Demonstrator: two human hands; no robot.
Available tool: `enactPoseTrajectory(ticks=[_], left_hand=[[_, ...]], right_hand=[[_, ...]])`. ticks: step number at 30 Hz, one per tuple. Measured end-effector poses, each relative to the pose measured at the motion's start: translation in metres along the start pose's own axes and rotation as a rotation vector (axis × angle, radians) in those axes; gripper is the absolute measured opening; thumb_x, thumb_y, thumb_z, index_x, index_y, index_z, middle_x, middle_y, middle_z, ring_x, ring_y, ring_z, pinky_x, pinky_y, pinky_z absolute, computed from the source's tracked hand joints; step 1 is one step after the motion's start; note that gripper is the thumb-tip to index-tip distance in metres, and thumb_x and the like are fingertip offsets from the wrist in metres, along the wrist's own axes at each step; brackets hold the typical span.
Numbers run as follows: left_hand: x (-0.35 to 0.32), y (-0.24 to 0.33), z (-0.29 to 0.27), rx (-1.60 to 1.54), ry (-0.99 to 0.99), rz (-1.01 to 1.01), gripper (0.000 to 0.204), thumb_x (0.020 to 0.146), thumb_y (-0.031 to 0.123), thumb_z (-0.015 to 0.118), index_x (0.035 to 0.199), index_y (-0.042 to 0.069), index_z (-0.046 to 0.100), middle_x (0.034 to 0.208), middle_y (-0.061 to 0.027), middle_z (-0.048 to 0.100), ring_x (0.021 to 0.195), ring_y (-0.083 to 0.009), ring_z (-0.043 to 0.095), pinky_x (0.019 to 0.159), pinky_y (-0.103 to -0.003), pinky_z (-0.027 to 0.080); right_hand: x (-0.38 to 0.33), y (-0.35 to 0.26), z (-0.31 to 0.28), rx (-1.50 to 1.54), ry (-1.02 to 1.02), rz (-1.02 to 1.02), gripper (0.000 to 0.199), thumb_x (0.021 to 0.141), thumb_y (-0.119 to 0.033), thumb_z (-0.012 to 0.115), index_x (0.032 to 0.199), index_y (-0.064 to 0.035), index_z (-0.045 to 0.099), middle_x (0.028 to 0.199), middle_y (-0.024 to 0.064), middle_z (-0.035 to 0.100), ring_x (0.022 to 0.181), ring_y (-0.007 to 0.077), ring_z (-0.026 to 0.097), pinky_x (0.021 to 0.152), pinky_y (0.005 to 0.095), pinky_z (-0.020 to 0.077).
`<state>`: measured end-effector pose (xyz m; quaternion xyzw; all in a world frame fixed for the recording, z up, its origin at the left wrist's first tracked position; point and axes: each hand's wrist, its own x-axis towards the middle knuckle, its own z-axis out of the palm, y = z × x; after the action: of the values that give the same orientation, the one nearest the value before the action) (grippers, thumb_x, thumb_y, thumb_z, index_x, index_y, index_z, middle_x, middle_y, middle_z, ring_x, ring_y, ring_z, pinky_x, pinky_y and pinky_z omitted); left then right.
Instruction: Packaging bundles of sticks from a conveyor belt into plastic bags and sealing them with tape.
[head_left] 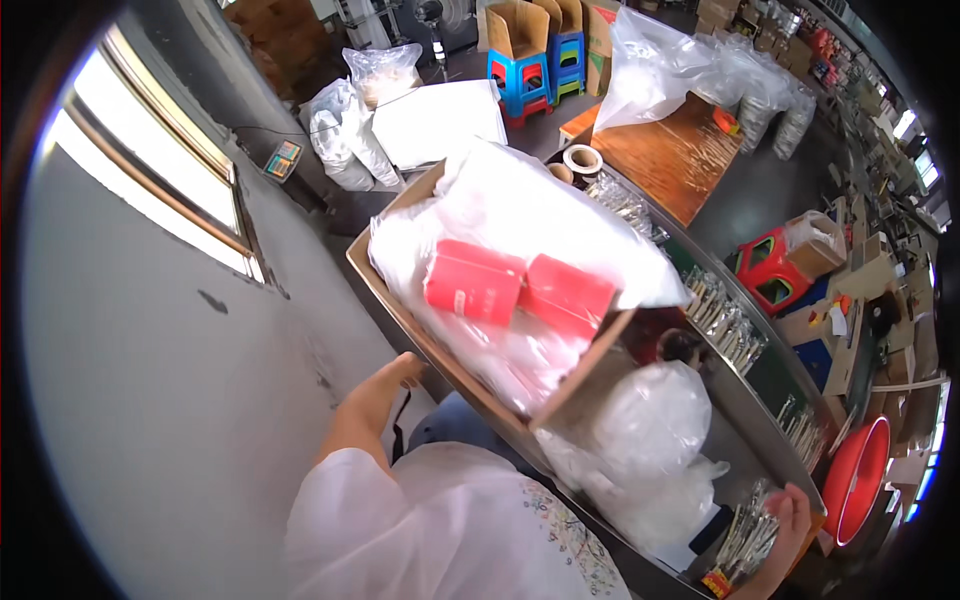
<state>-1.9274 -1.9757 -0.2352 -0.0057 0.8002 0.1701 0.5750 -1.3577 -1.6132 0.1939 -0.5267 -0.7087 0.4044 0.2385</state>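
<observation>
My right hand (pixel 790 515) is at the lower right, shut on a bundle of small clear packets (pixel 748 540) with metal parts inside. My left hand (pixel 392 375) rests with fingers curled under the near edge of a cardboard box (pixel 400 300). The box is lined with clear plastic (pixel 520 210) and holds two red packs (pixel 475 283) lying side by side. A crumpled clear plastic bag (pixel 650 420) lies on the grey table (pixel 745 410) between the box and my right hand.
Rows of small clear packets (pixel 725 320) lie along the table. Rolls of tape (pixel 582 158) sit by a wooden tabletop (pixel 670 150). Blue and red stools, cardboard boxes, white sacks and a red basin (pixel 860 480) stand around. A grey wall with a window (pixel 160 170) is on the left.
</observation>
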Motion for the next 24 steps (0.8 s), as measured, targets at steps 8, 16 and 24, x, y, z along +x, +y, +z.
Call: enactPoseTrajectory(ticks=[8,16,24], left_hand=[[0.151,-0.027,-0.235,0.431,0.099,0.155,0.030,0.083,0.036,0.049,0.085,0.008,0.061,0.066,-0.0065,0.059,0.048,-0.0213,0.058,0.039,-0.033,0.046],[0.123,0.041,-0.308,0.687,-0.220,0.112,0.034,0.080,0.035,0.050,0.099,0.009,0.059,0.075,-0.0090,0.065,0.055,-0.0273,0.059,0.047,-0.038,0.049],[0.295,0.045,-0.469,0.965,-0.197,0.515,0.026,0.081,0.031,0.053,0.092,0.009,0.062,0.086,-0.0136,0.062,0.083,-0.0285,0.061,0.073,-0.035,0.049]], right_hand=[[-0.010,-0.106,0.175,0.021,0.025,0.052,0.024,0.089,-0.018,0.051,0.105,-0.0003,0.055,0.080,0.0038,0.056,0.075,0.0112,0.054,0.069,0.0254,0.0439],[0.055,-0.289,0.312,-0.509,-0.151,-0.195,0.027,0.084,-0.019,0.057,0.104,-0.0023,0.054,0.082,0.0043,0.057,0.083,0.0117,0.055,0.074,0.0256,0.0421],[0.126,-0.425,0.498,-0.313,-0.100,0.161,0.028,0.079,-0.002,0.055,0.108,-0.0011,0.054,0.089,0.0035,0.057,0.082,0.0107,0.054,0.075,0.0250,0.0426]])
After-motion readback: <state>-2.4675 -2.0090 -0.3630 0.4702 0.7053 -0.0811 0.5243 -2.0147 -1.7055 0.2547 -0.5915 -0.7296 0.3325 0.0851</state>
